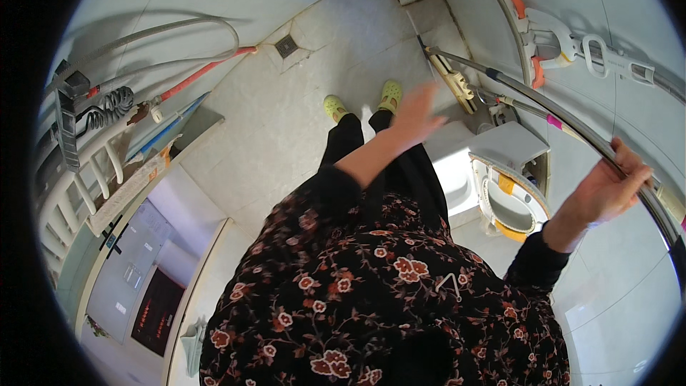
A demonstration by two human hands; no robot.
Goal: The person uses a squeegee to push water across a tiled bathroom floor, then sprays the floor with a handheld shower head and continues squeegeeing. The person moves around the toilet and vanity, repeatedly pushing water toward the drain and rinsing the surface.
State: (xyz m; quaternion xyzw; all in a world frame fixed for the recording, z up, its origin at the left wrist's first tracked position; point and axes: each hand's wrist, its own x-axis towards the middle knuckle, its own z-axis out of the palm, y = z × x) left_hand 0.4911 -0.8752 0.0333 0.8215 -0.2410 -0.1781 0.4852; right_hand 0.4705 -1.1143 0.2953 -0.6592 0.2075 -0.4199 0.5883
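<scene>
My right hand [613, 185] grips a long metal pole [568, 115] at the right, its thumb across the shaft. The pole slants down to the floor, where its lower end meets a narrow dark head [422, 45], perhaps a floor squeegee. My left hand [415, 112] is blurred and holds nothing; it hovers in front of my legs with thumb and fingers apart. Beside the pole's lower end, a sponge mop head [455, 83] with a cream frame leans near the wall. Its handle has a pink section [554, 121].
An open toilet [512, 203] with a yellow-and-white seat is at my right. A white vacuum-like cleaner [557, 37] with orange parts hangs on the right wall. A floor drain [286, 46] lies ahead. Left are a looped hose [214, 20], a white rack [80, 187] and a doorway frame [201, 273].
</scene>
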